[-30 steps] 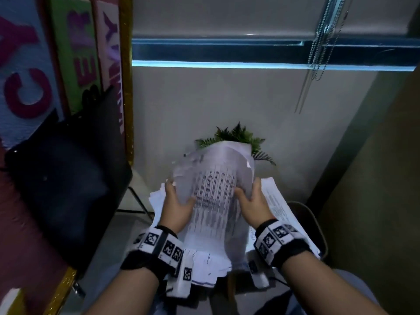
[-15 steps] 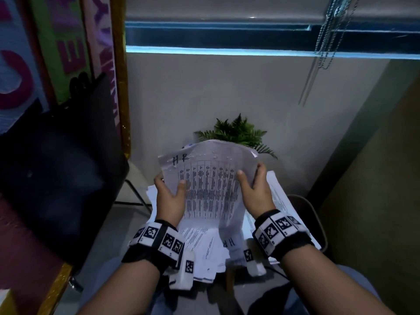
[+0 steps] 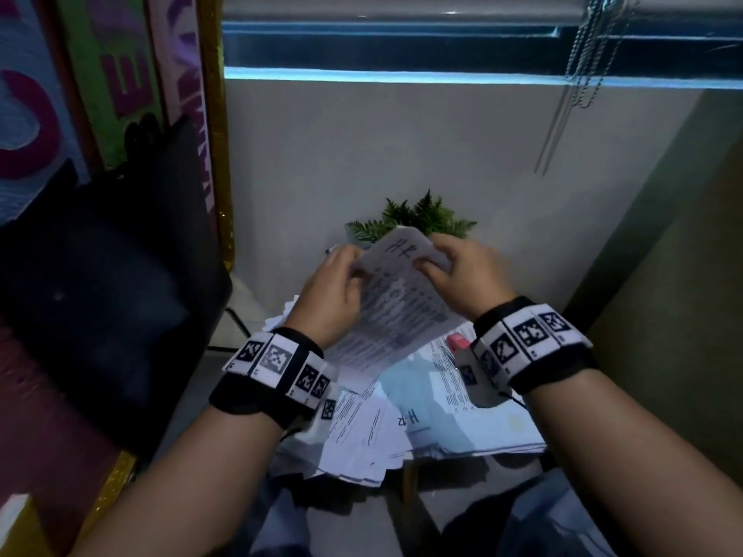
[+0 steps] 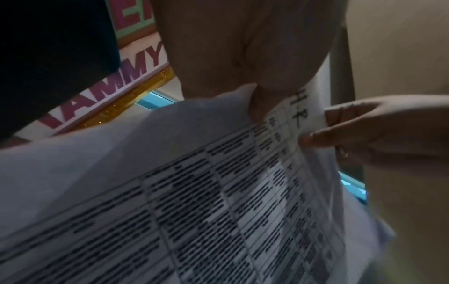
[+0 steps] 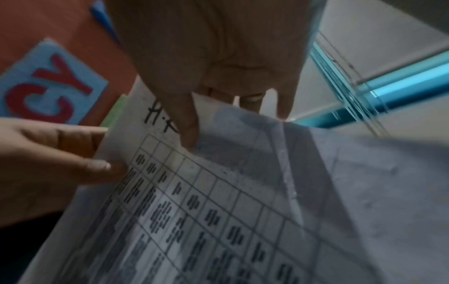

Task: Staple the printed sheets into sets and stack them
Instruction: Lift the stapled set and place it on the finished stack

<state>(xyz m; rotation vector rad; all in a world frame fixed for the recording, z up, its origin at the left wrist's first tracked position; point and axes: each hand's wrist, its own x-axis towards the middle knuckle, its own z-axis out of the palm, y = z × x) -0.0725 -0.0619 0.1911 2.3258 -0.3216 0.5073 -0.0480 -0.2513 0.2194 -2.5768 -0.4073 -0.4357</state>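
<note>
I hold up a set of printed sheets (image 3: 396,303) with a table and a handwritten "HR" at the top, tilted over a messy pile of papers (image 3: 406,420). My left hand (image 3: 337,287) pinches the sheets' upper left edge; my right hand (image 3: 462,271) pinches the upper right corner. The left wrist view shows the printed sheets (image 4: 218,192) with the right hand's fingertips (image 4: 313,138) on their edge. In the right wrist view my thumb (image 5: 187,123) presses the sheets (image 5: 218,192) by the "HR". A red stapler (image 3: 458,341) peeks out on the pile beside my right wrist.
The pile lies on a small table (image 3: 410,476) against a grey wall. A green fern (image 3: 418,219) stands behind the sheets. A black bag (image 3: 100,275) sits at the left before colourful lettered boards (image 3: 120,74). Blind cords (image 3: 583,54) hang at the upper right.
Both hands have slid from the sheets' sides up to the top edge, closer together, and the sheets now tilt to the right. The red stapler has come into view.
</note>
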